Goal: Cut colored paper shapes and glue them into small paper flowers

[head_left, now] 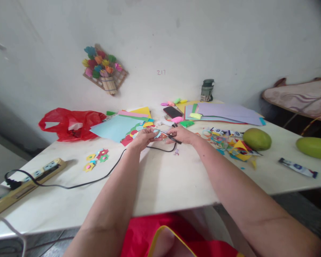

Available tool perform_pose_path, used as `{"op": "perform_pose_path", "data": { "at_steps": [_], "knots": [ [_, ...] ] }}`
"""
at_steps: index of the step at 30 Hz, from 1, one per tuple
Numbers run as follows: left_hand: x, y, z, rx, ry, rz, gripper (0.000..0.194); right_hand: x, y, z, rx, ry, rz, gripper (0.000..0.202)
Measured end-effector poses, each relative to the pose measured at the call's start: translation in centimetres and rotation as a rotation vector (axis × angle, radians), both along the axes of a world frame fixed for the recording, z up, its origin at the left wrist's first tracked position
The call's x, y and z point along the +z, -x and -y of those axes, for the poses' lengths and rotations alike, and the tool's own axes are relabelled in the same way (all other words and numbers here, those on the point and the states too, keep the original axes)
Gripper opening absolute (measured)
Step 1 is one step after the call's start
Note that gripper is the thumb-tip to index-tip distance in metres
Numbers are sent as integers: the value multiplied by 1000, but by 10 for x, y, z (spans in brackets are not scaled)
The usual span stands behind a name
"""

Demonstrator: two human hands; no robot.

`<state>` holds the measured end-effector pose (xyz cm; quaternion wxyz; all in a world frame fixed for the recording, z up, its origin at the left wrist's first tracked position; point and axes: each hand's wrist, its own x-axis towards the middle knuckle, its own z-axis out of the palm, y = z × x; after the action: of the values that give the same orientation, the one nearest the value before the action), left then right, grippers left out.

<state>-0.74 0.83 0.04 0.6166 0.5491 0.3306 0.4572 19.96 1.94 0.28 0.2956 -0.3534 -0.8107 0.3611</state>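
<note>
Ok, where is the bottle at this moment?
In the head view, the bottle stands right of centre, by the wall, just behind the purple paper.

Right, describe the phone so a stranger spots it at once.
On the white table, look to the far side near the wall. Just left of the lavender sheets lies the phone, a flat, dark rectangle among small, brightly coloured pieces.

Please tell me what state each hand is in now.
Left hand: closed, pinching a small light-blue paper piece.
Right hand: closed on black-handled metal scissors.
</note>
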Motion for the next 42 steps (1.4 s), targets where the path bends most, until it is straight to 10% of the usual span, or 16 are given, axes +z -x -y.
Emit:
{"op": "perform_pose_path", "data": {
  "at_steps": [42],
  "knots": [
    [0,2,-1,72,69,-56,21,11,-1,14,-11,171,13,34]
  ]
}}
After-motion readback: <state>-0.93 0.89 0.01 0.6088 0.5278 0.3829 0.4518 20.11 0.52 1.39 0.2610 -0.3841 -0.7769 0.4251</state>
